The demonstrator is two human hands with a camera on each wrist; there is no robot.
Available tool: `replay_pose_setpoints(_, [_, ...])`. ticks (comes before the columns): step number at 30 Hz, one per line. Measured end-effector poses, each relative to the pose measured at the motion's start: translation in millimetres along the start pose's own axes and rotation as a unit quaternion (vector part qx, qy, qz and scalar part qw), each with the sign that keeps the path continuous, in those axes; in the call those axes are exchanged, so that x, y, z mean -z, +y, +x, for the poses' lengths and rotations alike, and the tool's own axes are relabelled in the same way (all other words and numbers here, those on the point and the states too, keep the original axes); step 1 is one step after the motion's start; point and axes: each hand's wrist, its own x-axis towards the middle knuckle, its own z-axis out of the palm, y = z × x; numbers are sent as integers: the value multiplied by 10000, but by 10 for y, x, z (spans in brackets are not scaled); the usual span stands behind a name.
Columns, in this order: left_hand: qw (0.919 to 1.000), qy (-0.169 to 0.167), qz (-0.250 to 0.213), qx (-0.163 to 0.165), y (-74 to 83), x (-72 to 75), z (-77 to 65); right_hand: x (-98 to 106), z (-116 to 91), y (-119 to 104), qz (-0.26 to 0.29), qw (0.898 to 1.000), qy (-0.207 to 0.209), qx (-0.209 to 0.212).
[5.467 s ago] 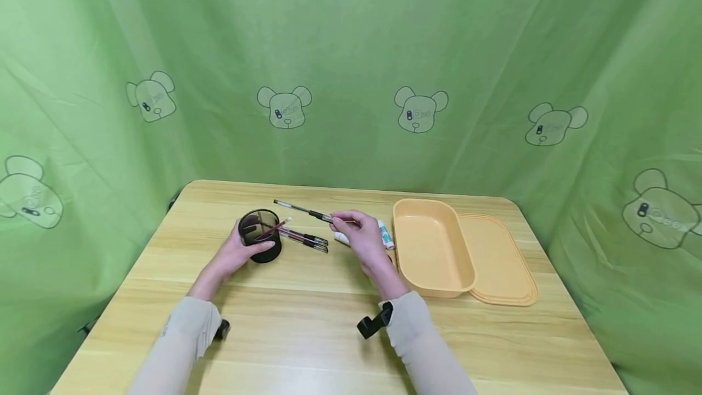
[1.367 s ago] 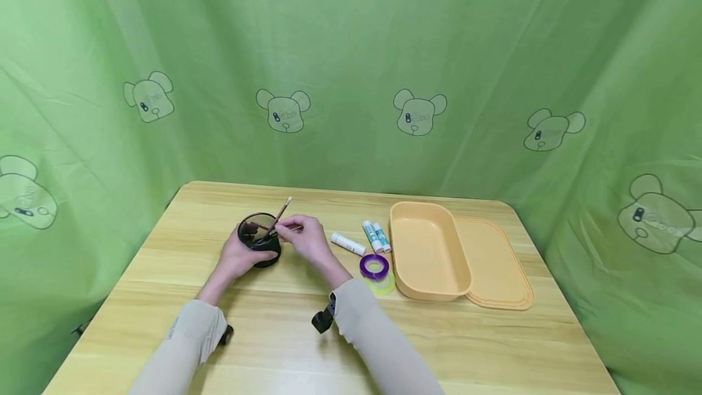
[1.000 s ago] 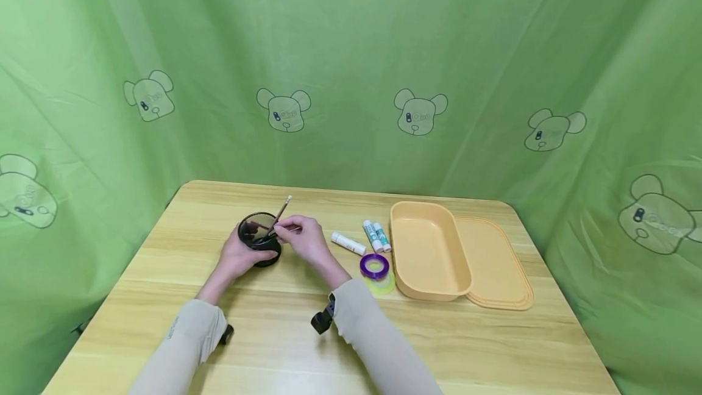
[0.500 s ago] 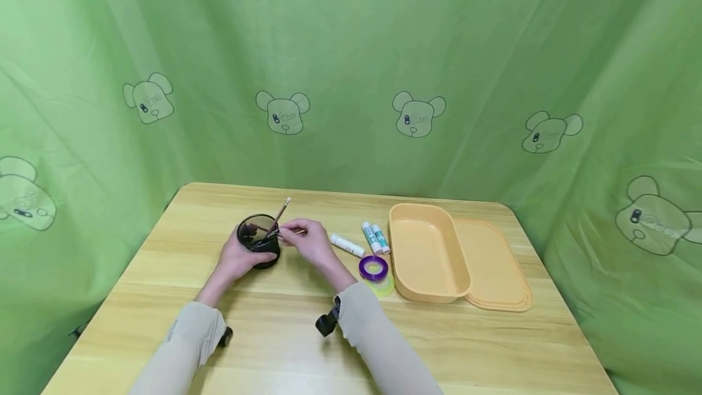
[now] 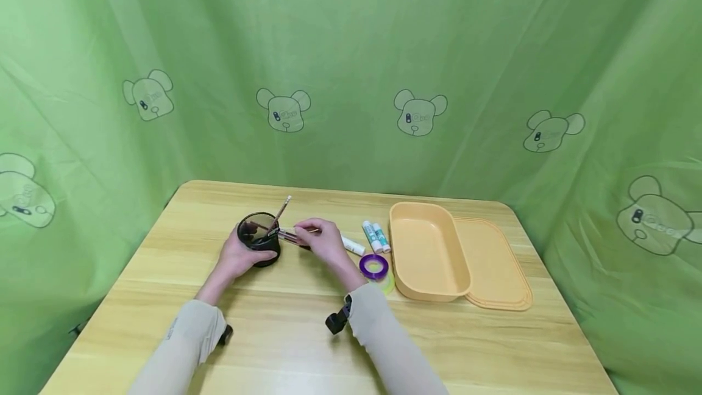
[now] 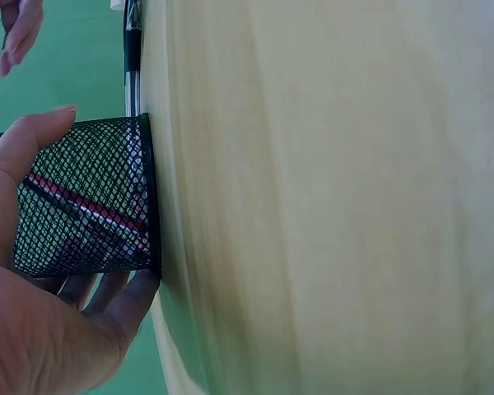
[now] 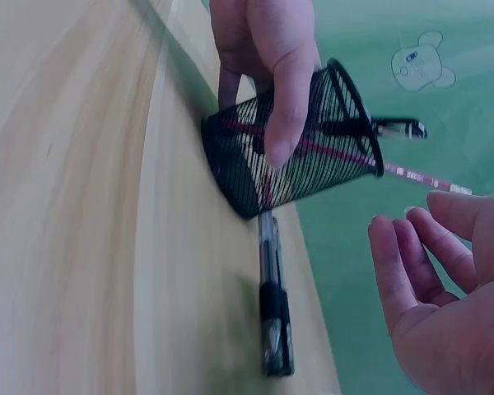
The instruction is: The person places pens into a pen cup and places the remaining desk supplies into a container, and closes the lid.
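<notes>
In left grip (image 5: 236,257), black mesh cup (image 6: 86,202), right grip (image 5: 325,242) near

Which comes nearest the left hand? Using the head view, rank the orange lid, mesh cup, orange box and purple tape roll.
1. Mesh cup: in the left hand's grip.
2. Purple tape roll: to the right, before the box.
3. Orange box: farther right.
4. Orange lid: farthest, past the box's right side.

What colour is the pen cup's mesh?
The pen cup is black mesh, clearest in the left wrist view.
</notes>
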Motion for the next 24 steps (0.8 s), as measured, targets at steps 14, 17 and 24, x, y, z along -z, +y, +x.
replay_pose_setpoints(14, [9999,25,-54,133,18,12,2,228,29,273,-813,9959,393,52])
replay_pose_setpoints(17, [9999,18,-11,109,16,12,3,267,30,333,-891,9951,436,-58])
replay_pose_setpoints(24, [9999,7,-55,126,-17,-2,4,320,14,446,-1002,9939,449,-112])
